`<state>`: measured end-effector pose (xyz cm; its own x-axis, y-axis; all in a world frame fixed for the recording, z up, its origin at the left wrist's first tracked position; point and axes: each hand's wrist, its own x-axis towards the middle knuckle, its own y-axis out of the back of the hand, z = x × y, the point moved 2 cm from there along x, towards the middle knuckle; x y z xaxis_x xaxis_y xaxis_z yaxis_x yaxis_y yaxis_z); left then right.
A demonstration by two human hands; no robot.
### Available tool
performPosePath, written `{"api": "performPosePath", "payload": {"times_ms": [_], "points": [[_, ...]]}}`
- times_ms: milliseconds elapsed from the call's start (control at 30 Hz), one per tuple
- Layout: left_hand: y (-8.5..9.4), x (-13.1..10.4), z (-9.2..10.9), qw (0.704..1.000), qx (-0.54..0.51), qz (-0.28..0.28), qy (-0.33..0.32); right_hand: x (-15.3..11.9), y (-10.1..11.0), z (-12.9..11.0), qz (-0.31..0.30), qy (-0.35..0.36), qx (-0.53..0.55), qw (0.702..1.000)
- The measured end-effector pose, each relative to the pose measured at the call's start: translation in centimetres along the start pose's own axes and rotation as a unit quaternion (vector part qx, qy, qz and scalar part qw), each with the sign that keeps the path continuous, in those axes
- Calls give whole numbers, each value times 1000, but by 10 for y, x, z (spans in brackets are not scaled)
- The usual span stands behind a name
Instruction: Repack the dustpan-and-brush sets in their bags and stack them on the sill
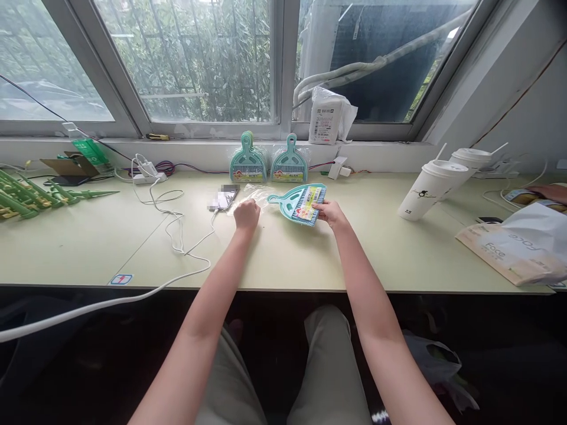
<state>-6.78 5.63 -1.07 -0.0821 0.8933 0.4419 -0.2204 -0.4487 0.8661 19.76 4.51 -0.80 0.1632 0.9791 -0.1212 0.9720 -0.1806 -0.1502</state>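
A teal mini dustpan with a blue-bristled brush (297, 203) is tilted a little above the desk, its handle to the left. My right hand (330, 213) is closed on its wide edge, by the colourful printed label (309, 202). A clear plastic bag (261, 193) spreads from the handle end toward my left hand (247, 215). That hand is a fist and appears to grip the bag, though its fingertips are hidden. Against the back wall stand more wrapped dustpan sets, a stack on the left (248, 159) and others on the right (290, 160).
A phone (224, 198) on a white cable lies left of my left hand. Further left are a power strip (148, 172) and green stick-like pieces (35, 195). White lidded cups (429, 192) and a tissue pack (518, 245) stand right. The desk's front edge (292, 290) is near me.
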Motion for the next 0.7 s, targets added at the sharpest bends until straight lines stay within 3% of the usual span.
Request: {"api": "performPosePath", "payload": {"times_ms": [167,400,567,700], "points": [[3,-3,1,1000,-8,11,8,-3,0,-1,-91,-13,-17,996],[2,-9,8,992,-81,82,-47,0,-18,14,6,-8,28,1000],[3,-13,18,967,-184,158,-82,-12,-45,19,-40,4,49,998],[13,-15,23,959,-247,131,-53,-16,-52,17,-55,18,54,997]]}}
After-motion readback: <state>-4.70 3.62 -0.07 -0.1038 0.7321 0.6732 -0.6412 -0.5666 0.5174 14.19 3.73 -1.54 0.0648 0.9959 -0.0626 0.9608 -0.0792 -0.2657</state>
